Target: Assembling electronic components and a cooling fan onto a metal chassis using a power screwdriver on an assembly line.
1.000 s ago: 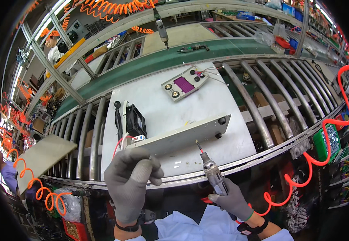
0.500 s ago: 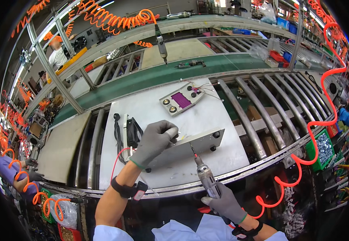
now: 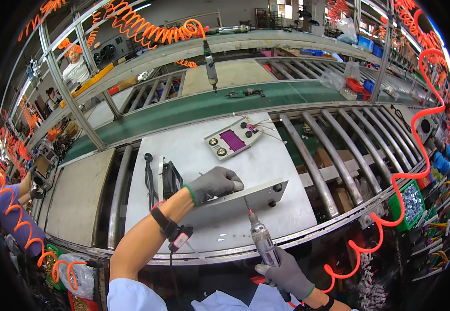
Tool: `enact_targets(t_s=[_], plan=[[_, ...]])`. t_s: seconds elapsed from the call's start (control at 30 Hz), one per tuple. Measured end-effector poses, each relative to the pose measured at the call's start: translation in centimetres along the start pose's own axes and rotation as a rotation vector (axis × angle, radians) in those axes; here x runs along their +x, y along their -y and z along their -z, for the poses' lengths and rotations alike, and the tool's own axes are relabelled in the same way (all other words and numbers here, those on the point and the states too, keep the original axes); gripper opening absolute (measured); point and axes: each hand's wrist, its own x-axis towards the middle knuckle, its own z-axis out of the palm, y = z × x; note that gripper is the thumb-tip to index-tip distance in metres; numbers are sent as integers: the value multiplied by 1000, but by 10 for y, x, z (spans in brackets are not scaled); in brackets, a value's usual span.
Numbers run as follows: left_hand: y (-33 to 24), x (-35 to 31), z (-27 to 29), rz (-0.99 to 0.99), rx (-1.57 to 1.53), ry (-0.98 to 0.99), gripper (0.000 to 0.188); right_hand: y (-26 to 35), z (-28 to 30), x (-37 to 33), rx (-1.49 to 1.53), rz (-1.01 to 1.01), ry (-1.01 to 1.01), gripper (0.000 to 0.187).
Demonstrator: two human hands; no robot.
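Observation:
A grey metal panel [image 3: 220,209] with black round feet stands on edge on a white board [image 3: 287,207]. My left hand [image 3: 214,185], in a grey glove, is at its top edge with fingers pinched together behind it; what they hold is hidden. My gloved right hand [image 3: 287,272] is wrapped round a power screwdriver [image 3: 264,239], its bit pointing up at the panel's near face. Left of the panel are a black fan [image 3: 172,180] and a black cable [image 3: 149,179]. Farther back lies a grey faceplate [image 3: 234,141] with a purple middle, round terminals and loose wires.
Metal rollers [image 3: 315,163] run to the right of the board. Another screwdriver [image 3: 210,70] hangs from an orange coiled hose over a green belt [image 3: 183,111]. A red coiled hose [image 3: 362,249] loops on the right, near a green bin [image 3: 407,205] of small parts. A co-worker's purple sleeve [image 3: 15,212] is at far left.
My left hand has come down and to the right, from above the panel to its top edge, fingers now behind it. The screwdriver stays at the panel's face.

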Motion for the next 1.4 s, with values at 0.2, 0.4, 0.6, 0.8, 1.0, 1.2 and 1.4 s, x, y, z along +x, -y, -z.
enact_targets(t_s=[0.2, 0.4, 0.6, 0.8, 1.0, 1.2, 1.4], plan=[[5, 6, -2, -25, 91, 58, 28, 13, 2, -7, 116, -95, 107, 33], [5, 8, -3, -47, 63, 86, 25, 18, -4, -14, 260, 1, 82, 23], [10, 10, -3, -73, 71, 78, 24, 17, -11, -10, 274, -15, 80, 17], [11, 11, -4, -59, 38, 85, 22, 15, -16, -11, 156, -19, 24, 19], [16, 16, -5, -80, 52, 90, 20, 11, -18, -1, 143, -129, 9, 31], [8, -2, -12, -198, 135, -120, 22, 7, -13, -10, 96, 6, 24, 33], [38, -80, -60, -662, 322, -485, 17, -30, 1, -26, -16, -74, -98, 35]])
